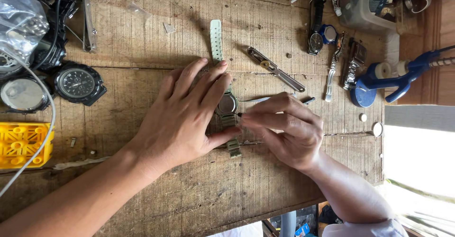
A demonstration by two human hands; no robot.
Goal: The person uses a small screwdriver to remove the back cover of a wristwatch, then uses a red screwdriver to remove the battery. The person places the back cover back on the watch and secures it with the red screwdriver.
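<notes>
A pale green wristwatch (227,105) lies face down along the middle of a worn wooden workbench (189,194), its strap (216,38) stretching away from me. My left hand (182,118) lies flat over the watch, fingers and thumb pinning the case. My right hand (284,128) pinches a thin pointed tool (265,98) whose tip sits at the right side of the case.
Black round watches (78,83) lie at the left above a yellow plastic block (21,144). A metal case-opener tool (275,68), a black strapped watch (315,26), metal bracelets (353,64) and a blue holder (393,78) lie at the right. The bench edge runs close to me.
</notes>
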